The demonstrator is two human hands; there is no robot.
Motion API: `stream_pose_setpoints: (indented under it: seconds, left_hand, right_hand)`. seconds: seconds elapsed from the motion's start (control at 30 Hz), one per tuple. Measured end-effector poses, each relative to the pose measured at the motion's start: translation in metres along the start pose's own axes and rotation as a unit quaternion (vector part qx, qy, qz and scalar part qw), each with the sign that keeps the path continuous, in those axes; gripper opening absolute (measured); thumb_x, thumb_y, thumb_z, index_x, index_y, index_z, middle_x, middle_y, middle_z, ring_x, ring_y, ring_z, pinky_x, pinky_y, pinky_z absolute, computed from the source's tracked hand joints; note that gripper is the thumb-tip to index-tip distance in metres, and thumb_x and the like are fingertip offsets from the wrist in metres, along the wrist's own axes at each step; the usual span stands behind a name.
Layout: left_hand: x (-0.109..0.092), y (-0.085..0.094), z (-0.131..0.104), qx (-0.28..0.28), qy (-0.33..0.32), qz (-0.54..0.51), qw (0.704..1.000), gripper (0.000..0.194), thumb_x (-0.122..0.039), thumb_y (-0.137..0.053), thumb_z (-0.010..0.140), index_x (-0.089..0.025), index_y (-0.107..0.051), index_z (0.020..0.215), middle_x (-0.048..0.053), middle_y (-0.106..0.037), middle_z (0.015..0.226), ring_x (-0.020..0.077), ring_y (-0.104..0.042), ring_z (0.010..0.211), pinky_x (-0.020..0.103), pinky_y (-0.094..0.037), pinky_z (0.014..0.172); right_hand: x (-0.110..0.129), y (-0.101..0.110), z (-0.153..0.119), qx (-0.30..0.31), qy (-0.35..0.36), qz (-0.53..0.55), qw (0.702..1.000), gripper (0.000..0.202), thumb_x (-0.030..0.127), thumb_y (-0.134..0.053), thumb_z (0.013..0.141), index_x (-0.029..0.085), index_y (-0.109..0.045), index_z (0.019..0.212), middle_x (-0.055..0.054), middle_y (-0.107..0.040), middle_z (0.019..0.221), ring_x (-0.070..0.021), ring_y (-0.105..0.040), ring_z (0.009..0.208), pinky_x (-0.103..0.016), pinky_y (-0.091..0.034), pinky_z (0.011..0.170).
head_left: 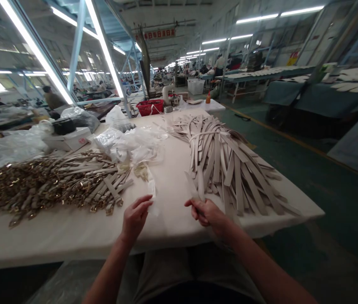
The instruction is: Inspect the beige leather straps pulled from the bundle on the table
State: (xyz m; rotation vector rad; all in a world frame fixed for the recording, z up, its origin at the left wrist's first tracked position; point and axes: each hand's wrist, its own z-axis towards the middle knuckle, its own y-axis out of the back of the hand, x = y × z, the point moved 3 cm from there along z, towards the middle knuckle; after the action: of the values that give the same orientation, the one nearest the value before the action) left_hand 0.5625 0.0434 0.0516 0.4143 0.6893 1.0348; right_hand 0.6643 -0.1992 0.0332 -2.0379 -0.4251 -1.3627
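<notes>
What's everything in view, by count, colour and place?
table: one, cream-covered, centre
plain straps: many, beige, table's right
metal-trimmed straps: many, brown and gold, table's left
plastic bags: several, clear, table's left half
box: one, white, behind metal-trimmed straps
basket: one, red, table's far end
bottle: one, orange, far end
bin: one, whitish, past the table
other worktables: several, some blue-covered, right background
banner: one, reddish, overhead
light tubes: many, white, overhead
co-workers: few, colours unclear, background
left hand: one, bare, near edge, apparently empty
right hand: one, bare, at plain straps, seemingly gripping one
</notes>
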Motion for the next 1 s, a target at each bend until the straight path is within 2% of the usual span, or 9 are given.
stream_pose_setpoints:
  seconds: [0.2,0.33,0.43,0.5,0.57,0.67,0.83,0.93,1.0]
  left_hand:
    - [-0.022,-0.001,-0.002,-0.003,0.015,-0.054,0.998,0.030,-0.006,-0.050,0.087,-0.023,-0.073,0.095,0.008,-0.073,0.110,0.0193,-0.069,0.100,0.031,-0.056,0.087]
    - [-0.032,-0.002,-0.007,0.050,0.089,-0.102,0.990,0.027,-0.012,-0.054,0.086,-0.027,-0.077,0.091,0.009,-0.072,0.113,0.0215,-0.069,0.101,0.032,-0.056,0.088]
    - [-0.035,-0.002,-0.012,0.007,0.182,-0.161,0.970,0.020,-0.020,-0.057,0.086,-0.026,-0.077,0.087,0.009,-0.070,0.113,0.0238,-0.067,0.105,0.036,-0.054,0.093]
    - [-0.033,-0.004,-0.016,-0.073,0.274,-0.238,0.929,0.018,-0.028,-0.057,0.088,-0.024,-0.073,0.094,0.009,-0.067,0.118,0.0240,-0.065,0.107,0.038,-0.053,0.093]
    - [-0.031,-0.011,-0.019,-0.119,0.374,-0.347,0.852,0.026,-0.038,-0.059,0.089,-0.023,-0.067,0.108,0.010,-0.065,0.123,0.0232,-0.067,0.103,0.037,-0.056,0.085]
    - [-0.036,-0.029,-0.020,-0.063,0.478,-0.469,0.740,0.054,-0.046,-0.073,0.077,-0.018,-0.058,0.121,0.011,-0.071,0.107,0.0218,-0.072,0.083,0.034,-0.057,0.075]
    - [-0.050,-0.038,-0.031,0.002,0.539,-0.481,0.692,0.055,-0.044,-0.079,0.071,-0.014,-0.065,0.114,0.003,-0.072,0.073,0.0158,-0.068,0.064,0.027,-0.056,0.067]
    - [-0.058,-0.034,-0.042,0.015,0.562,-0.495,0.662,0.053,-0.041,-0.084,0.065,-0.015,-0.069,0.109,0.002,-0.071,0.072,0.0123,-0.065,0.061,0.021,-0.052,0.060]
    - [-0.064,-0.031,-0.046,0.059,0.564,-0.521,0.638,0.050,-0.035,-0.087,0.062,-0.016,-0.072,0.105,0.003,-0.073,0.078,0.0118,-0.065,0.065,0.020,-0.051,0.061]
  right_hand:
    - [0.001,-0.046,0.038,0.088,-0.079,-0.064,0.991,0.048,0.061,-0.057,0.083,0.013,-0.066,0.084,0.007,-0.047,0.045,-0.0042,-0.021,0.034,-0.020,-0.015,0.034]
    - [0.008,-0.065,0.054,0.100,-0.021,-0.132,0.986,0.045,0.060,-0.064,0.077,0.015,-0.062,0.072,0.007,-0.047,0.046,-0.0052,-0.028,0.036,-0.021,-0.019,0.034]
    - [0.014,-0.072,0.061,0.068,0.016,-0.151,0.986,0.032,0.047,-0.071,0.072,0.017,-0.059,0.071,0.009,-0.045,0.045,-0.0053,-0.029,0.037,-0.021,-0.018,0.036]
    - [0.018,-0.074,0.063,0.043,0.046,-0.162,0.985,0.026,0.040,-0.070,0.073,0.017,-0.059,0.072,0.009,-0.045,0.045,-0.0055,-0.031,0.039,-0.021,-0.020,0.038]
    - [0.024,-0.075,0.064,0.024,0.079,-0.178,0.981,0.023,0.036,-0.068,0.074,0.017,-0.059,0.068,0.009,-0.047,0.046,-0.0059,-0.033,0.041,-0.021,-0.023,0.042]
    - [0.030,-0.074,0.064,0.003,0.118,-0.202,0.972,0.020,0.033,-0.067,0.074,0.017,-0.059,0.065,0.008,-0.050,0.048,-0.0072,-0.040,0.045,-0.022,-0.030,0.047]
    - [0.036,-0.061,0.067,-0.028,0.152,-0.215,0.964,0.023,0.036,-0.066,0.075,0.017,-0.058,0.065,0.007,-0.050,0.048,-0.0083,-0.041,0.047,-0.023,-0.033,0.051]
    - [0.039,-0.052,0.070,-0.046,0.161,-0.213,0.963,0.024,0.038,-0.065,0.076,0.018,-0.057,0.065,0.007,-0.049,0.048,-0.0084,-0.040,0.047,-0.023,-0.032,0.051]
    - [0.039,-0.048,0.072,-0.051,0.161,-0.210,0.963,0.024,0.038,-0.065,0.076,0.018,-0.058,0.066,0.008,-0.048,0.048,-0.0084,-0.040,0.046,-0.023,-0.032,0.050]
